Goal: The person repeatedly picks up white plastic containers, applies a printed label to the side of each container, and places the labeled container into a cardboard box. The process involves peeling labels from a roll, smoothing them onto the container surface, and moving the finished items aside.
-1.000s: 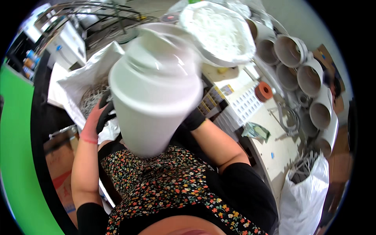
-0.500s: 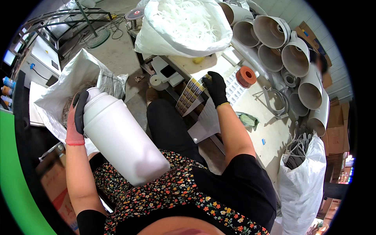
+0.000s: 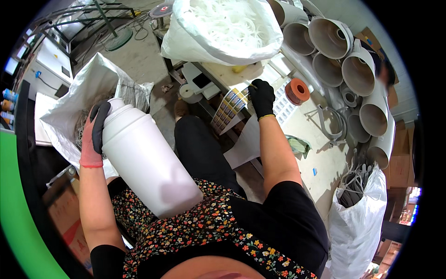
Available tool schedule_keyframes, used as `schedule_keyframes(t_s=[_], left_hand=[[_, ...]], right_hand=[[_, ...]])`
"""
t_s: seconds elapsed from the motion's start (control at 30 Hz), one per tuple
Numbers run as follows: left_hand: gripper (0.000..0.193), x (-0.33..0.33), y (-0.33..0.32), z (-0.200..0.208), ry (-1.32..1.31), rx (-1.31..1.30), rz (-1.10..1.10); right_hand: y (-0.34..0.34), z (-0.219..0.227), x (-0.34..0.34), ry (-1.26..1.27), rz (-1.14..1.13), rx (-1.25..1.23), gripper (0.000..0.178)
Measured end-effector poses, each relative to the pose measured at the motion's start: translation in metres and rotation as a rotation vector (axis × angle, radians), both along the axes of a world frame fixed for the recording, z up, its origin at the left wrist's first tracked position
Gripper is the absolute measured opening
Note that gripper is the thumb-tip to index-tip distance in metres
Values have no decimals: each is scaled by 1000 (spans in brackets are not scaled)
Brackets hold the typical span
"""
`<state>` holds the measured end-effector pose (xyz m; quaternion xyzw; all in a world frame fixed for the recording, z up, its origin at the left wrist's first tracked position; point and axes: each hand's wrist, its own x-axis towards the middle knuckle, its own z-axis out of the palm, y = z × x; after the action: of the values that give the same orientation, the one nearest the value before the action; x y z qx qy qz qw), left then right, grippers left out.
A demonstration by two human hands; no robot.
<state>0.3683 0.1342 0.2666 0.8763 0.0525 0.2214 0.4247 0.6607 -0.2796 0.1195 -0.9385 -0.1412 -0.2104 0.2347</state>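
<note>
In the head view, we've got the left hand [image 3: 94,132] wrapped around the neck end of a white canister [image 3: 144,160], fingers pressed to it. The canister lies tilted across our lap, its lower end over the floral apron [image 3: 227,225]. Over on the right, our right hand [image 3: 263,98], black-gloved and curled, sits at the upper corner of a yellow-and-dark label sheet [image 3: 228,111]; we can't tell whether it pinches the sheet.

Now the edges: that sheet hangs past the near edge of the pale workbench [image 3: 320,179], and grey floor [image 3: 151,63] stretches between the bench and the open white sack [image 3: 69,109] on our left. Grey wide-mouthed tubes [image 3: 371,116] crowd the bench's far side.

To the labels: rows of small rectangles on our sheet, more on a pale sticker sheet [image 3: 281,106] flat beside the orange roll [image 3: 297,91]. Their print is too small for us to read.
</note>
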Motion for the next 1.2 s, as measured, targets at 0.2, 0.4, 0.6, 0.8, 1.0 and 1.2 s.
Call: schedule_keyframes(t_s=[0.2, 0.4, 0.6, 0.8, 1.0, 1.2], left_hand=[[27, -15, 0, 13, 29, -467, 179], [26, -26, -22, 30, -136, -186, 163], [24, -32, -25, 42, -196, 156, 195], [22, -43, -38, 54, -99, 332, 365], [38, -58, -45, 71, -13, 305, 277], [80, -81, -37, 90, 107, 388, -50]], right_hand=[[9, 24, -22, -201, 171, -266, 8], [96, 145, -182, 479, 580, 466, 6], [159, 161, -256, 1207, 907, 1255, 17], [174, 156, -274, 1133, 878, 1120, 16], [174, 162, -279, 1019, 835, 1068, 17], [167, 165, -282, 955, 829, 1080, 16]])
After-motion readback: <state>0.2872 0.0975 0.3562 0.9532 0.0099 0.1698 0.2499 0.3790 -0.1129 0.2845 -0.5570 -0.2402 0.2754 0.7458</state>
